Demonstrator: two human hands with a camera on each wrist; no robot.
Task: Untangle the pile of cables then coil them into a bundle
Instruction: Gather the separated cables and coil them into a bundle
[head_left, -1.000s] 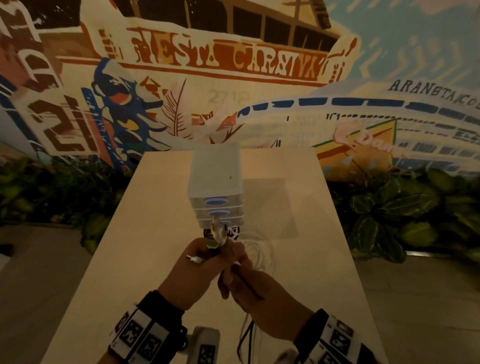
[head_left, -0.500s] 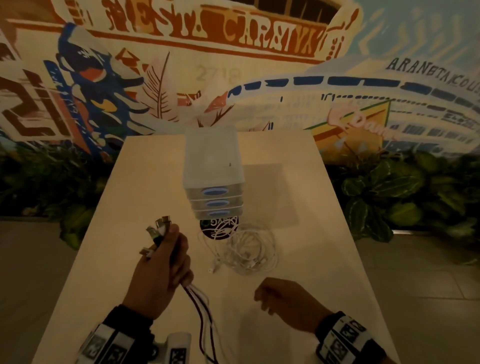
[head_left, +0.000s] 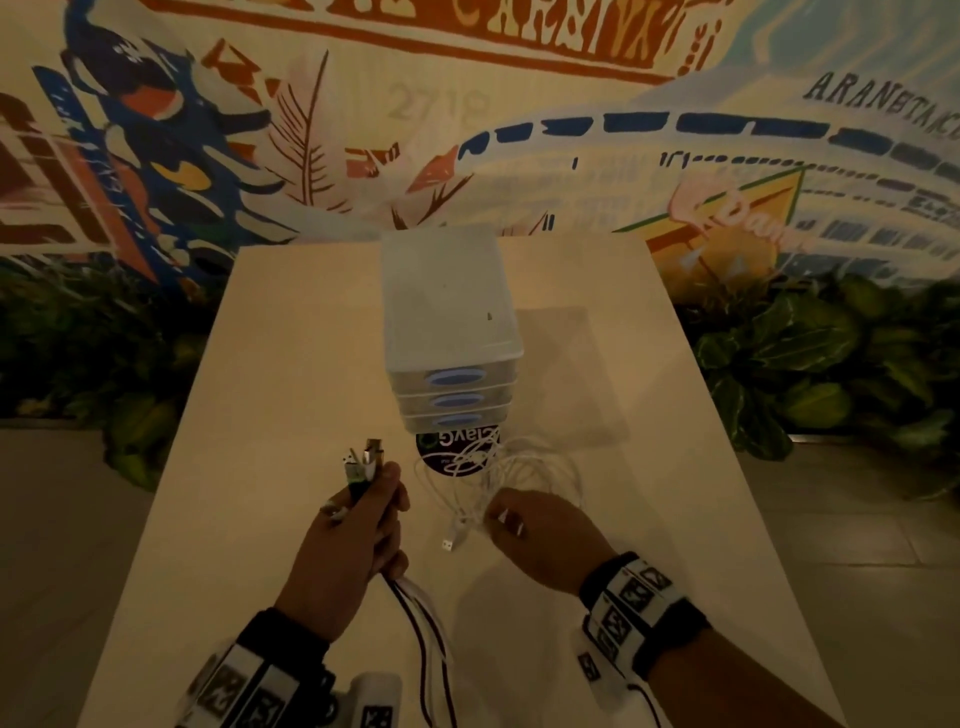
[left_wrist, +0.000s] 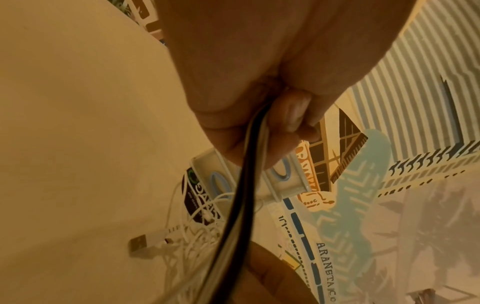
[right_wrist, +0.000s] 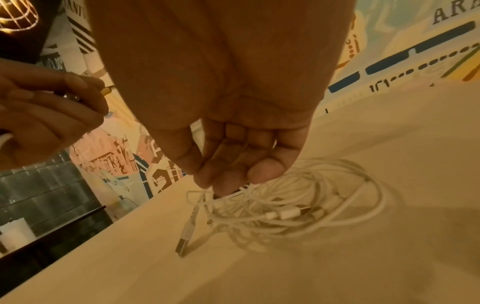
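Nearest, the left hand (head_left: 353, 540) is wrapped in a fist round a bunch of cords (head_left: 415, 618), black and white, smooth and thin. They run lengthwise through the fist: the loose lengths trail back from under the palm toward the person, and the plug ends (head_left: 366, 460), metal tips and one green sleeve, stick up and away past the thumb.

Just to its right, the right hand (head_left: 540, 535) hangs palm down with its fingertips (right_wrist: 226, 185) drawn together on a strand of the white tangle (head_left: 511, 478); whether they pinch it or only touch it is hard to tell. That tangle lies on the pale, matte table (head_left: 260, 364) just beyond those fingers, in loose round loops. One flat metal plug (head_left: 451, 540) lies off the tangle's left edge, pointing toward the person.

Beyond the tangle, touching it, sits a dark round sticker (head_left: 454, 452), and behind that a frosted plastic drawer box (head_left: 449, 332) with three blue oval handles facing the hands.
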